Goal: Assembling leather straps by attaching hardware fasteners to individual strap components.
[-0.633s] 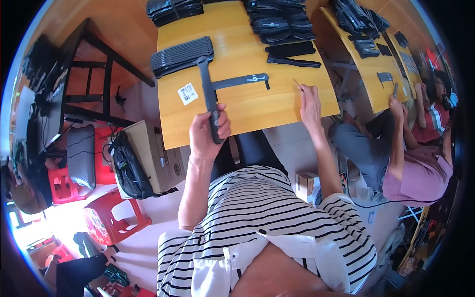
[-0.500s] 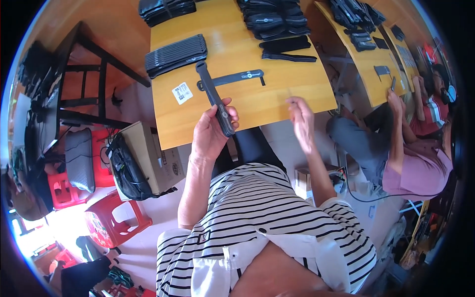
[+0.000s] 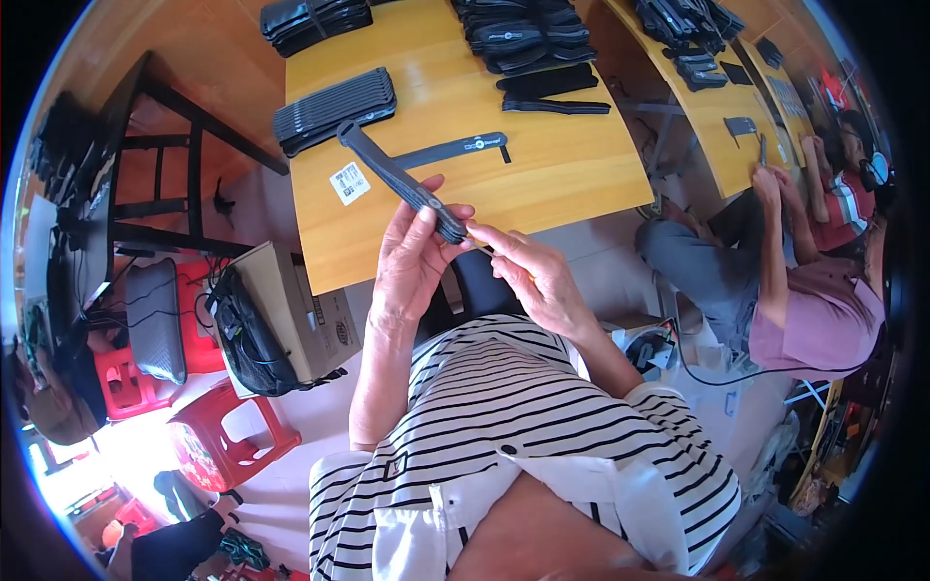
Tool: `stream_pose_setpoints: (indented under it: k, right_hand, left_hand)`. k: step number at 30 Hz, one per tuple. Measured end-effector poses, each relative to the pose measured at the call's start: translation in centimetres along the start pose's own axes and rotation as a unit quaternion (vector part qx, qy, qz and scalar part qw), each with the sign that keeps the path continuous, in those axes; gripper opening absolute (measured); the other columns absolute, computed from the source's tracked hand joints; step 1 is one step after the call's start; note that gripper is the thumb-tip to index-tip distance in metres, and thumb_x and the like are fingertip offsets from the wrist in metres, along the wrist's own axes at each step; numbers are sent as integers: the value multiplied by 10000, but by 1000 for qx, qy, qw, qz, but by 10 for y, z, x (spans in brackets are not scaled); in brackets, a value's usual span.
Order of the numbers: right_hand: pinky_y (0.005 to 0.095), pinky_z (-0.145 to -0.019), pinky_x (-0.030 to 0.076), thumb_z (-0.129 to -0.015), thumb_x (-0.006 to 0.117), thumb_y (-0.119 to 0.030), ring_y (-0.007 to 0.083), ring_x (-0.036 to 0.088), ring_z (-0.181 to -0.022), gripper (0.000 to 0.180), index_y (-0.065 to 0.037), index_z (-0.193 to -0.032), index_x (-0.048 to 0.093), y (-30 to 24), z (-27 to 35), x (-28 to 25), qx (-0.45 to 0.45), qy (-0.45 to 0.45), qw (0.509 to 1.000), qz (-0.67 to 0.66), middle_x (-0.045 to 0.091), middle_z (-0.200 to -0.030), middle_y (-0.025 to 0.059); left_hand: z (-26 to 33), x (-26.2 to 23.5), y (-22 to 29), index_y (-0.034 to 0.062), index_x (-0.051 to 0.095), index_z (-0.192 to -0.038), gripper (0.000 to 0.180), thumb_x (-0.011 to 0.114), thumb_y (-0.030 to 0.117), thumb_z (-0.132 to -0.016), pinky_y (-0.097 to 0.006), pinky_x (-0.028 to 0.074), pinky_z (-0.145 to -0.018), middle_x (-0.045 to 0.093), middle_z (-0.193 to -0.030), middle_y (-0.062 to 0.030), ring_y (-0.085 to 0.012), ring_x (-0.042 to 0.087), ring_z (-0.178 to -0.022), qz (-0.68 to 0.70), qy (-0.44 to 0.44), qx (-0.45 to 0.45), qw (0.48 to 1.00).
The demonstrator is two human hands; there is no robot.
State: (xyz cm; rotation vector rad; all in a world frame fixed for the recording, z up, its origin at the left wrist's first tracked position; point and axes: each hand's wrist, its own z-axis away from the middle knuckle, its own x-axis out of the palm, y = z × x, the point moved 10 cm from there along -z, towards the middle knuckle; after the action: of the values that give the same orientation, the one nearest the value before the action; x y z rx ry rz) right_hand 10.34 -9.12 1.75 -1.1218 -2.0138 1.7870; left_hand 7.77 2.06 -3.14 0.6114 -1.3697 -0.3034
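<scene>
My left hand (image 3: pixel 412 247) is wrapped round a long dark strap (image 3: pixel 387 174), folded in layers and tilted up to the left over the table's near edge. My right hand (image 3: pixel 538 276) is closed in a pinch at the strap's near end. A thin, pale tan piece shows at its fingertips, too small to name. Beyond the held strap, a single dark strap (image 3: pixel 450 150) with a pale round mark lies on the wooden table (image 3: pixel 572 184). A white printed label (image 3: pixel 350 183) lies left of it.
A row of stacked dark straps (image 3: pixel 336 108) lies at the table's left, with bundled straps (image 3: pixel 528 39) at the back. A red stool (image 3: pixel 232 436), a cardboard box (image 3: pixel 325 324) and a black bag (image 3: pixel 254 334) stand at left. Another person (image 3: pixel 819 324) works at a table at right.
My right hand has moved left from open space to the near end of the held strap and closed there. The strap's far end has swung left.
</scene>
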Motion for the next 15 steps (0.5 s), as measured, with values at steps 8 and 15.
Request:
stream_pose_setpoints:
  k: [8,15]
  right_hand:
    - [264,-595,426,-801,512,92,180,488,-619,510,-89,-1276,469,0,1,-4,18,-11,1000,-9,579,-865,109]
    - [139,-443,303,-931,402,-62,26,354,-483,366,-90,-1291,461,20,6,-1,150,-27,971,-186,492,-721,13]
  left_hand:
    - [1,-1,-2,-61,438,-1181,334,507,110,-902,-325,540,-799,593,-992,-128,-186,621,-884,-32,24,2,999]
    - [-2,-1,-4,-67,462,-1156,323,525,110,-894,-339,526,-833,598,-992,-134,-207,626,-891,-49,33,12,998]
